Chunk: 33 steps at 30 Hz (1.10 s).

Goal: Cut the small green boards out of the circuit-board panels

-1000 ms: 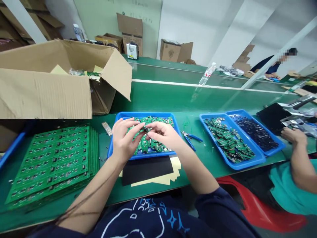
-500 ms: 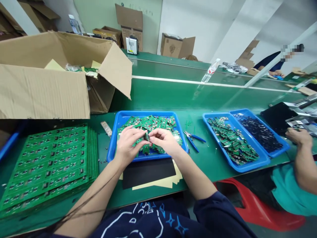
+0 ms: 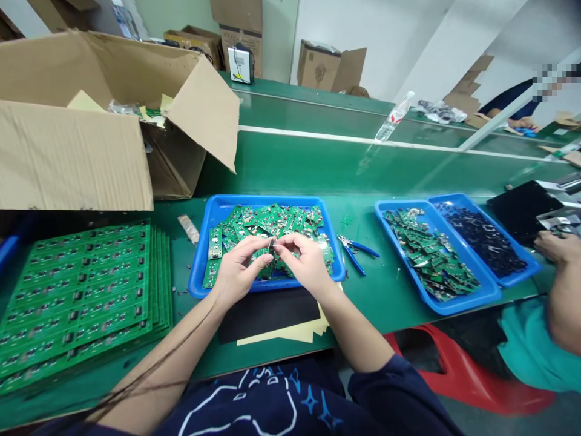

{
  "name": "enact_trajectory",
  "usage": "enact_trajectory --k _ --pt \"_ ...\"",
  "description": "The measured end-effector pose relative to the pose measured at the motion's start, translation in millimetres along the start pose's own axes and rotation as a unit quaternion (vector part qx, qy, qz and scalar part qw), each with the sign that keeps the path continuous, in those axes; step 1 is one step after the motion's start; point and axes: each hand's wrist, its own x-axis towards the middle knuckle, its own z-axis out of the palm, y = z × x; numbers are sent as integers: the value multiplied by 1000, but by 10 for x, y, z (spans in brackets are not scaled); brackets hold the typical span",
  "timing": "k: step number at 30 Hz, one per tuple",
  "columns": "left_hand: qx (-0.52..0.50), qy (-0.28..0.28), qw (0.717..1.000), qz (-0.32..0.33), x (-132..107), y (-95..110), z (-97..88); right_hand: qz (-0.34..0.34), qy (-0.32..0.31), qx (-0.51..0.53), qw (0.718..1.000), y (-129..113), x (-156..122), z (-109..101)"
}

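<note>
My left hand (image 3: pixel 238 270) and my right hand (image 3: pixel 304 261) meet over the near part of a blue tray (image 3: pixel 205 266) heaped with small green circuit boards (image 3: pixel 272 221). Between the fingertips of both hands I pinch one small board piece (image 3: pixel 271 244), held edge-up. Both hands are closed in a pinch on it. A black sheet (image 3: pixel 267 312) lying on yellowish paper (image 3: pixel 290 332) sits just under my wrists at the table's near edge.
A stack of large green board panels (image 3: pixel 86 290) lies to the left, behind it an open cardboard box (image 3: pixel 72 151). Blue-handled cutters (image 3: pixel 356 249) lie right of the tray. Two more blue trays (image 3: pixel 454 300) stand further right, where another person's hand (image 3: pixel 556 248) works. A green conveyor (image 3: pixel 345 163) runs behind.
My hands drew slightly nearer to me over the tray, still pinching the small piece. The view tilted down and shifted a little; more boards in the tray show behind my hands.
</note>
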Motion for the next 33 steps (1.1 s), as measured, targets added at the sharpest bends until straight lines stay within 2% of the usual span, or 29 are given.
enact_trajectory --k 4,10,16,19,21,23,24,26,29,31,33 --pt "-22 -4 1000 -16 7 14 11 -15 -19 1 1000 21 -11 -22" --pt "-74 -40 994 -71 31 39 -1 -118 5 -91 989 58 19 -112" --pt "-112 -129 974 -152 57 39 -36 -199 15 -176 964 87 38 -133" --pt "-139 -150 962 -181 46 46 -31 -235 67 -170 955 85 59 -162" --pt "-120 -128 971 -163 36 43 -33 -230 149 -160 948 85 75 -204" --pt "-58 -67 990 -107 34 30 -50 -207 229 -148 940 84 83 -247" --pt "-17 -35 997 -70 36 21 -64 -195 240 -140 941 79 80 -260" --pt "68 -5 998 4 46 3 -95 -172 191 -116 960 60 62 -254" --pt "156 -30 984 81 57 -16 -119 -121 59 -80 988 22 20 -177" --pt "189 -56 974 111 54 -25 -112 -88 32 -61 994 9 1 -120" --pt "212 -75 966 127 45 -31 -95 -63 35 -50 996 7 -2 -93"
